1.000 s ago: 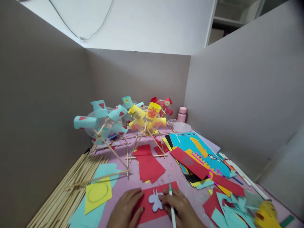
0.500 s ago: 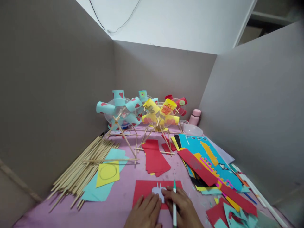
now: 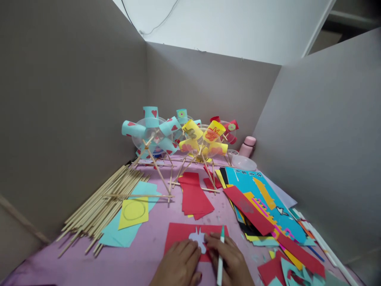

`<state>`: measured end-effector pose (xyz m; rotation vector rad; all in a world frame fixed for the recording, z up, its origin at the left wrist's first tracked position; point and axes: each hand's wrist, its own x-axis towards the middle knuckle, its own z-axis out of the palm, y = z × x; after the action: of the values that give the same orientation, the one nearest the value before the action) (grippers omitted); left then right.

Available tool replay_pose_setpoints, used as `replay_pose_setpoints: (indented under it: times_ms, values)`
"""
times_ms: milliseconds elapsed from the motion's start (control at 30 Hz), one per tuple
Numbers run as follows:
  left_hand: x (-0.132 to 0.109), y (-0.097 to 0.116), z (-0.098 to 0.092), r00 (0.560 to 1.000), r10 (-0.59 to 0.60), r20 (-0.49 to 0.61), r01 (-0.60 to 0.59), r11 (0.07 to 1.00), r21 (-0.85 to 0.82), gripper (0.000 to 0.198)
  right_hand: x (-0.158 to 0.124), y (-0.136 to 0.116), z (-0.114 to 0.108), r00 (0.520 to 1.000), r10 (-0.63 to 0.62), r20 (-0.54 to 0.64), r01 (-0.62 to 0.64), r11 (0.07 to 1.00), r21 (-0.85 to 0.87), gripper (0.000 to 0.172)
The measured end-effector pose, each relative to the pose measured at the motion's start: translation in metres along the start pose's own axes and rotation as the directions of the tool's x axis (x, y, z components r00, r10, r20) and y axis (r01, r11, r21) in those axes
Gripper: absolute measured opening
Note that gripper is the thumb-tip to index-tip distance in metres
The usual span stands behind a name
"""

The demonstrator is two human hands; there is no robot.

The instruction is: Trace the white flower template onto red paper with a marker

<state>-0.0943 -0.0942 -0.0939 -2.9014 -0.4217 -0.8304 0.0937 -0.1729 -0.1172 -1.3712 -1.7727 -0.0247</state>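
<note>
A red sheet of paper (image 3: 175, 232) lies in front of me with a pale, butterfly-like paper cutout (image 3: 200, 238) on it. My left hand (image 3: 180, 260) rests flat over the sheet's lower left, fingertips against the cutout's left edge. My right hand (image 3: 229, 254) has its fingertips at the cutout's right edge. Between its fingers it also keeps a slim white, green-ended pen-shaped tool (image 3: 220, 258), pointing up and away from me. The fingers cover the lower sides of the cutout.
Bamboo sticks (image 3: 101, 210) and a yellow square with a drawn circle (image 3: 133, 212) lie left. Red strips (image 3: 195, 198) lie ahead, before paper-cup wheels on stick stands (image 3: 151, 135). Coloured sheets (image 3: 268, 202) and paper scraps (image 3: 276, 268) cover the right; a pink flask (image 3: 247, 147) stands behind.
The view has shifted slightly. The tool in my right hand has tilted, its green end leaning further right. My left fingers have drawn in a little, and more of the cutout shows.
</note>
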Motion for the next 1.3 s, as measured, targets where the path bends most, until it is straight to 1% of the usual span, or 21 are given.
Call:
replay_pose_setpoints:
  times_ms: [100,200,333,500,700,867,1133,1200,1300]
  values:
    - [0.001,0.001,-0.004,0.999,-0.032,0.001,0.032,0.998,-0.048,0.027,0.002,-0.002,0.002,1.0,-0.009,0.027,0.01,0.998,-0.063,0.039]
    - [0.0,-0.003,-0.01,0.997,-0.08,0.003,0.08,0.994,-0.078,0.029,0.003,-0.006,0.002,1.0,0.019,0.02,-0.018,0.998,-0.059,0.035]
    - [0.001,-0.01,-0.016,0.99,-0.14,0.013,0.141,0.986,-0.088,0.024,0.001,-0.005,0.001,0.997,0.048,0.057,-0.045,0.998,-0.04,0.034]
    - [0.001,-0.011,-0.019,0.99,-0.125,0.059,0.129,0.989,-0.07,0.026,-0.001,-0.001,0.001,0.994,0.05,0.093,-0.045,0.998,-0.046,0.034]
    - [-0.003,-0.01,-0.02,0.991,-0.087,0.098,0.089,0.996,-0.013,0.031,0.004,-0.01,0.0,0.999,0.034,0.026,-0.033,0.998,-0.059,0.031]
    - [-0.005,-0.012,-0.017,0.992,-0.075,0.1,0.074,0.997,0.017,0.032,0.005,-0.01,0.0,1.0,0.017,0.005,-0.017,0.997,-0.071,0.035]
    - [-0.008,-0.011,-0.016,0.989,-0.087,0.119,0.083,0.996,0.035,0.032,0.006,-0.011,-0.001,0.999,0.032,0.004,-0.032,0.997,-0.066,0.033]
    - [-0.008,-0.011,-0.016,0.988,-0.089,0.123,0.086,0.996,0.029,0.033,0.006,-0.011,-0.001,0.999,0.04,0.006,-0.04,0.997,-0.063,0.033]
    - [-0.007,-0.012,-0.015,0.989,-0.113,0.098,0.116,0.993,-0.023,0.036,0.005,-0.011,-0.001,0.999,0.048,0.007,-0.047,0.997,-0.063,0.034]
